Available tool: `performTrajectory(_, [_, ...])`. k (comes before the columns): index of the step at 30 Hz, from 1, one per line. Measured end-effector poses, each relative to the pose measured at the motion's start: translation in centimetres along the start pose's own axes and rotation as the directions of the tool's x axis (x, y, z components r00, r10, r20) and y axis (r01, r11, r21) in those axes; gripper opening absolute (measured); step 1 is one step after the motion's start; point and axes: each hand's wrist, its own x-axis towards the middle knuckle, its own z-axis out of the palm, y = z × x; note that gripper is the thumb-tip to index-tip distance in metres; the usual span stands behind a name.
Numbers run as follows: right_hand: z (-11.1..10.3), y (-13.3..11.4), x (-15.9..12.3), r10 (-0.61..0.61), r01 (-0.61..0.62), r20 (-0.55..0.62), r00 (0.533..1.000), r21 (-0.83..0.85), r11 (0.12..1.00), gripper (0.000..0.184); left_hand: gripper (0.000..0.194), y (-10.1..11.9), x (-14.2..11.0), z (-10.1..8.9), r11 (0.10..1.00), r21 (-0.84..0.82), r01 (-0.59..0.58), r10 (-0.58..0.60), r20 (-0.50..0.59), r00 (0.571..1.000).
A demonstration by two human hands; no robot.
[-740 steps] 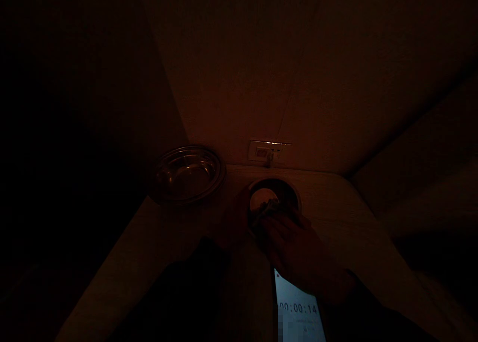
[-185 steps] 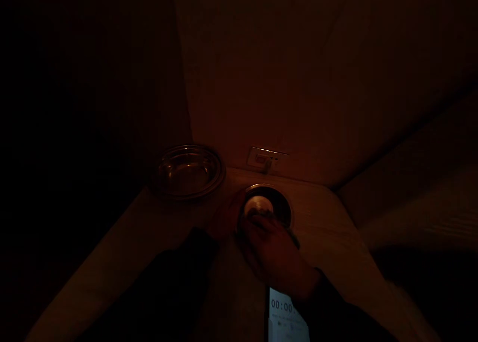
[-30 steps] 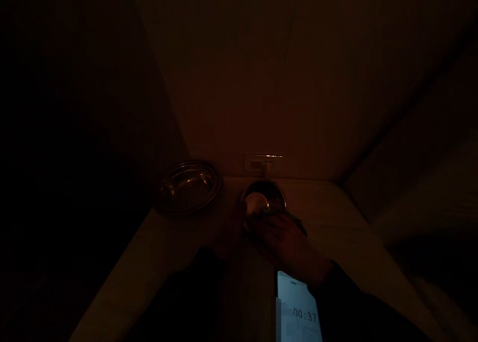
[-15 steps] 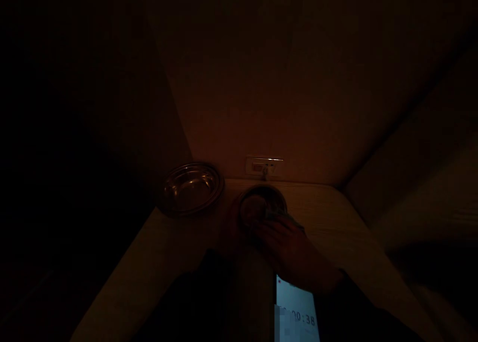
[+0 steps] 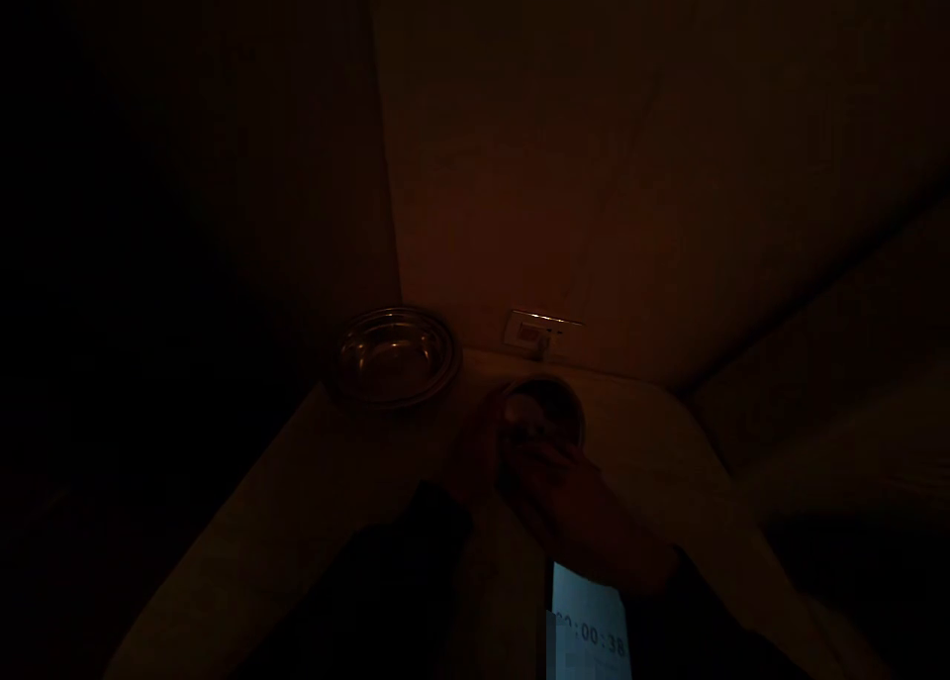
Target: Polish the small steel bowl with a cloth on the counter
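In very dim light, a round metal bowl (image 5: 581,418) stands on the wooden table near the wall. My left hand (image 5: 475,452) curls around the bowl's left side; its fingers are mostly lost in shadow. Bent over the bowl's front rim is my right hand (image 5: 568,492), fingers pressed together and reaching inside. What lies under those fingers is too dark to make out. A paler round shape (image 5: 523,413) shows inside the bowl on the left, and I cannot tell what it is.
A wide, shiny metal basin (image 5: 397,363) sits at the table's back left corner. Behind the bowl is a wall socket (image 5: 545,329) with a plug in it. A lit phone (image 5: 590,626) showing a timer lies below my right wrist. The wooden table (image 5: 297,522) ends at the left in darkness.
The view has tilted and shifted, so basin, socket and bowl appear further right. My right fingers have moved slightly along the bowl's rim; a greenish edge beside them earlier no longer shows.
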Motion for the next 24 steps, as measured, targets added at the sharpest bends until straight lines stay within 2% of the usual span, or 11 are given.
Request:
performTrajectory(6, [-1.0,1.5,-1.2,-0.043,0.054,0.104,0.994,-0.101,0.993,0.034,0.040,0.2,0.0,0.3,0.998,-0.055,-0.042,0.044,0.040,0.998])
performTrajectory(10, [-0.2,0.9,-0.3,-0.041,0.042,0.070,0.997,-0.022,0.999,0.031,0.042,0.0,0.0,0.1,0.998,-0.067,0.015,-0.013,0.024,1.000])
performTrajectory(14, [0.3,0.1,0.6,-0.029,0.028,0.040,0.999,0.035,0.999,0.031,0.045,-1.1,0.1,-0.2,0.997,-0.052,0.053,-0.052,0.019,0.998])
performTrajectory(19, [-0.2,0.5,0.2,-0.038,0.039,0.075,0.996,-0.005,0.999,0.030,0.035,-1.0,0.1,-0.6,0.994,0.088,-0.072,0.071,0.018,0.997])
performTrajectory(24, [-0.8,1.3,-0.6,-0.042,0.053,0.126,0.991,-0.081,0.995,0.027,0.038,0.0,0.0,-0.4,0.992,0.121,-0.021,0.019,0.019,1.000])
